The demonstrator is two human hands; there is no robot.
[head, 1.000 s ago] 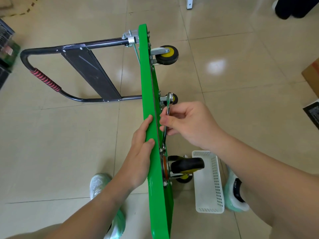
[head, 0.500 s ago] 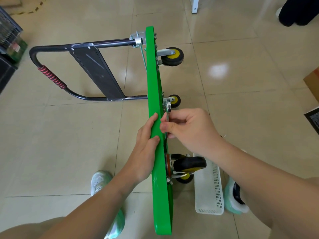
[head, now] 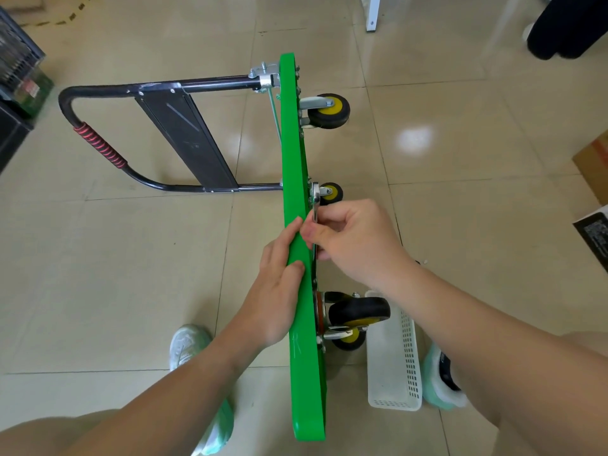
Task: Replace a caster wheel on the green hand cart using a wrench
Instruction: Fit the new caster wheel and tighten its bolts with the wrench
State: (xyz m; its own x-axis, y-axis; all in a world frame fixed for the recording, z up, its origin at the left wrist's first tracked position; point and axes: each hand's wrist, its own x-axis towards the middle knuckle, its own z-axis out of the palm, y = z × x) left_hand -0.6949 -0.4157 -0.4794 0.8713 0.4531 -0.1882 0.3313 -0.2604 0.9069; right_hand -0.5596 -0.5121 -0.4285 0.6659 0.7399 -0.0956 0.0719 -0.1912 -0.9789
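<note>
One second has been enough to swing the wrench (head: 315, 196) in. Its far end stood angled off the underside a moment ago. Now the shaft lies nearly flat along the right face of the green hand cart (head: 296, 143), with the ring end just beside the small middle wheel (head: 331, 193).

My right hand (head: 355, 241) has travelled with it and is clamped on the shaft, thumb and curled fingers pinching it close to the deck. My left hand (head: 274, 291) has stayed put, fingers laid straight along the left face and top edge to brace the cart. The cart stands on its side edge, its black handle (head: 98, 146) lying out on the floor to the left.

The caster wheel (head: 359, 311) I am working on is just nearer than my right hand and sticks out to the right above the white basket (head: 394, 363). The wrench's near end runs toward that caster's mounting plate, but I cannot tell whether it sits on a bolt.

I take this as one stroke finished with no swing left, so the wrench probably needs resetting before the next turn. The caster is still mounted, so the job looks to be at an early stage.
</note>
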